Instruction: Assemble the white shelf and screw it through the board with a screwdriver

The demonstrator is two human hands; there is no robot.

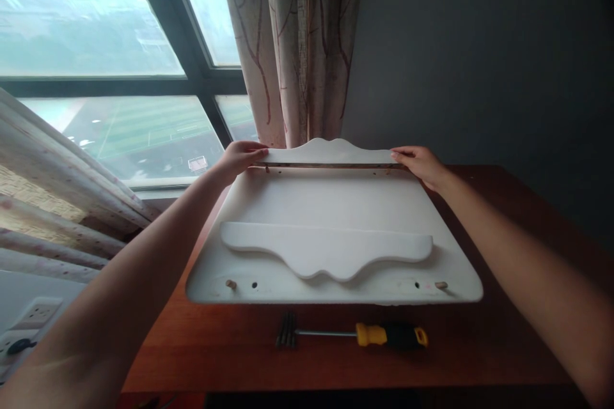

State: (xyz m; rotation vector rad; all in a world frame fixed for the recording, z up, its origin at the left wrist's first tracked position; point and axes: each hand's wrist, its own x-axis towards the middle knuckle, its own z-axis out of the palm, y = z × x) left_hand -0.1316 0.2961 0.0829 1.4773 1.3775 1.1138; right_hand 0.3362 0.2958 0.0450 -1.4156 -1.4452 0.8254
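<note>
1. The left hand (244,156) has its grip closed, thumb and fingers pinching the left end of a white wavy strip (330,152).
2. The right hand (419,163) pinches the strip's right end in the same way.
3. The strip runs along the far edge of a white board (307,201), straight side toward the person; whether it touches the board cannot be told.
4. The board lies flat on the brown tabletop (201,358).
5. A second wavy piece (326,249) rests on the board, toward its near edge.
6. Wooden pegs (231,284) stick up at the board's near corners, each beside a dark hole.
7. Between the board and the tabletop's near edge lie several screws (286,331) and a yellow-and-black screwdriver (393,335), its tip pointing at them.
</note>
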